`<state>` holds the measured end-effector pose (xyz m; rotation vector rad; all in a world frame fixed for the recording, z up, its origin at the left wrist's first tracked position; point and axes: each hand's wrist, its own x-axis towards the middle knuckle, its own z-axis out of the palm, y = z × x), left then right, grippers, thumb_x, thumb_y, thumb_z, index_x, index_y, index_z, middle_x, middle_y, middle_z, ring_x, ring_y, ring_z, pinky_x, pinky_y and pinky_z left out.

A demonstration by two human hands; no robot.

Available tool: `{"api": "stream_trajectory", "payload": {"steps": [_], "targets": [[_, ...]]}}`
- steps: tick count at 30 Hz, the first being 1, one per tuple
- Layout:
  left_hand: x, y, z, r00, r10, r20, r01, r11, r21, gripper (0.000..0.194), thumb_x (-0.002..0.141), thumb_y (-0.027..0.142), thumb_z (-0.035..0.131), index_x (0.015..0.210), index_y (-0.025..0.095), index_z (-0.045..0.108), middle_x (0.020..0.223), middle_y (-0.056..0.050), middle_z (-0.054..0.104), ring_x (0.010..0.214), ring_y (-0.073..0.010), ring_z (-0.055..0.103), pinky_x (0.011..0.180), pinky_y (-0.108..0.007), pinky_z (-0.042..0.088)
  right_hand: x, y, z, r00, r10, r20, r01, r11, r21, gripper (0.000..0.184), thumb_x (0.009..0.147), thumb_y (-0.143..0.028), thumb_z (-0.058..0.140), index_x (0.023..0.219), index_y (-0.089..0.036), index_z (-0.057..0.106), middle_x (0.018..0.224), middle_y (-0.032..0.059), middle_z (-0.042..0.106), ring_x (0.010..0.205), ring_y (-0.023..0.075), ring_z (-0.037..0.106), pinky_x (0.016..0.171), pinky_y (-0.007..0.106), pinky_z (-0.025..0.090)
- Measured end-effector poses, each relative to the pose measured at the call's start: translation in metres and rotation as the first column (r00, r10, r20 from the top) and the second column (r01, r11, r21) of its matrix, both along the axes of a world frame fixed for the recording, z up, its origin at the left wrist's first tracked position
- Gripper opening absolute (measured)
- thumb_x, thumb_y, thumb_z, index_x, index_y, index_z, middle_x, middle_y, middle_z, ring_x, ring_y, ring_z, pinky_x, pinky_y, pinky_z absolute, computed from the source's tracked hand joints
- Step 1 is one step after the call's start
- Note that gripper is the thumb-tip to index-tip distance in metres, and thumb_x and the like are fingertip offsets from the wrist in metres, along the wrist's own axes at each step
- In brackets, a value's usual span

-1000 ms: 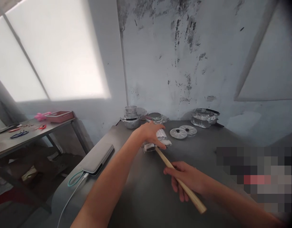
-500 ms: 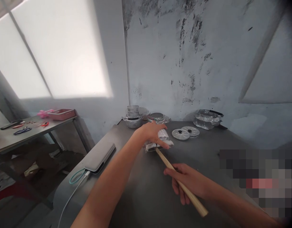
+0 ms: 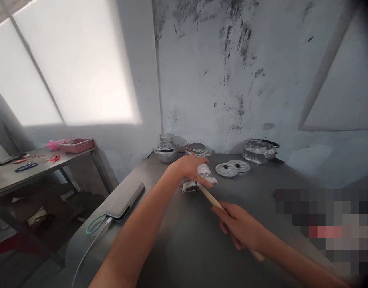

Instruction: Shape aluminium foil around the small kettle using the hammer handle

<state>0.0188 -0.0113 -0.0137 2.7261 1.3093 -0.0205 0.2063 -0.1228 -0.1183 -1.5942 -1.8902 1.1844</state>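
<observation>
My right hand (image 3: 237, 224) is closed around a pale wooden handle (image 3: 212, 197), whose lower end shows below the wrist. The handle slants up and left to a silvery, foil-like piece (image 3: 191, 185) lying low on the table. My left hand (image 3: 193, 167) reaches over that piece from the left, thumb and fingers spread around its sides as it grips it. A ridged silvery part (image 3: 204, 170) shows between the thumb and fingers. The hand hides much of the piece, so how the handle meets it cannot be made out.
On the grey table (image 3: 178, 248) lies a power bank (image 3: 124, 200) with a white cable. Behind are a small metal pot (image 3: 166, 155), a foil-wrapped round pan (image 3: 257, 153) and two round lids (image 3: 226, 170). A side table holds a pink tray (image 3: 76, 145) and scissors (image 3: 26, 166).
My right hand has turned over the wooden handle and shifted slightly right and down its length, covering more of it. My left hand stays on the silvery piece. The view has shifted slightly.
</observation>
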Motion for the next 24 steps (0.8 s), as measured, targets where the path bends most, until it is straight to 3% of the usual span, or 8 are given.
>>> {"api": "stream_trajectory", "payload": {"steps": [2, 4, 6, 8, 12, 15, 24], "targets": [[0.000, 0.000, 0.000, 1.000, 0.002, 0.002, -0.002, 1.000, 0.004, 0.109, 0.053, 0.087, 0.058, 0.143, 0.034, 0.027, 0.140, -0.015, 0.034, 0.111, -0.0379, 0.050, 0.080, -0.043, 0.047, 0.001, -0.002, 0.001, 0.999, -0.008, 0.043, 0.003, 0.994, 0.114, 0.043, 0.093, -0.054, 0.028, 0.078, -0.019, 0.047, 0.066, -0.0032, 0.054, 0.034, 0.0051, 0.050, 0.036, 0.018, 0.039], [-0.001, 0.001, 0.000, 1.000, -0.006, 0.010, 0.006, 1.000, 0.009, 0.110, 0.053, 0.088, 0.058, 0.144, 0.034, 0.026, 0.141, -0.014, 0.034, 0.113, -0.0383, 0.048, 0.082, -0.043, 0.046, 0.002, -0.004, 0.005, 0.997, -0.008, 0.070, -0.004, 0.986, 0.166, 0.039, 0.093, -0.052, 0.029, 0.096, -0.021, 0.052, 0.066, -0.0035, 0.054, 0.035, 0.0066, 0.051, 0.036, 0.018, 0.039], [-0.001, 0.001, 0.000, 1.000, -0.009, 0.010, 0.009, 1.000, -0.005, 0.110, 0.054, 0.088, 0.057, 0.144, 0.034, 0.026, 0.142, -0.014, 0.034, 0.114, -0.0391, 0.048, 0.081, -0.044, 0.046, 0.001, -0.007, 0.009, 0.995, 0.029, 0.099, -0.046, 0.983, 0.176, 0.038, 0.093, -0.048, 0.033, 0.121, -0.026, 0.047, 0.070, -0.0022, 0.058, 0.036, 0.0083, 0.051, 0.036, 0.019, 0.038], [-0.001, 0.000, 0.000, 1.000, -0.008, 0.009, 0.008, 1.000, -0.011, 0.110, 0.054, 0.088, 0.056, 0.144, 0.034, 0.026, 0.141, -0.015, 0.035, 0.115, -0.0396, 0.047, 0.080, -0.044, 0.047, -0.001, -0.010, 0.014, 0.988, 0.077, 0.130, -0.104, 0.971, 0.216, 0.042, 0.093, -0.042, 0.035, 0.133, -0.031, 0.041, 0.078, 0.0000, 0.064, 0.040, 0.0097, 0.054, 0.041, 0.020, 0.040], [-0.001, 0.000, 0.000, 1.000, -0.010, 0.010, 0.010, 1.000, 0.006, 0.108, 0.055, 0.087, 0.057, 0.144, 0.035, 0.026, 0.142, -0.013, 0.035, 0.118, -0.0398, 0.045, 0.082, -0.045, 0.046, -0.004, -0.014, 0.023, 0.980, 0.090, 0.177, -0.150, 0.921, 0.361, 0.046, 0.094, -0.034, 0.035, 0.140, -0.033, 0.038, 0.079, -0.0002, 0.066, 0.055, 0.0134, 0.059, 0.058, 0.023, 0.043], [-0.001, 0.000, 0.000, 1.000, 0.003, 0.008, -0.003, 1.000, 0.007, 0.107, 0.055, 0.085, 0.059, 0.144, 0.035, 0.026, 0.143, -0.012, 0.034, 0.116, -0.0393, 0.047, 0.085, -0.045, 0.045, -0.005, -0.014, 0.023, 0.975, 0.065, 0.212, -0.150, 0.897, 0.416, 0.049, 0.094, -0.033, 0.032, 0.143, -0.034, 0.031, 0.073, -0.0013, 0.064, 0.061, 0.0164, 0.059, 0.062, 0.025, 0.042], [0.000, 0.000, -0.001, 1.000, 0.006, 0.006, -0.006, 1.000, 0.011, 0.109, 0.052, 0.086, 0.059, 0.143, 0.035, 0.028, 0.141, -0.013, 0.036, 0.113, -0.0391, 0.048, 0.081, -0.044, 0.046, -0.004, -0.015, 0.013, 0.979, 0.044, 0.199, -0.099, 0.956, 0.275, 0.039, 0.094, -0.035, 0.033, 0.132, -0.032, 0.040, 0.065, -0.0014, 0.062, 0.053, 0.0161, 0.057, 0.054, 0.024, 0.035]]}}
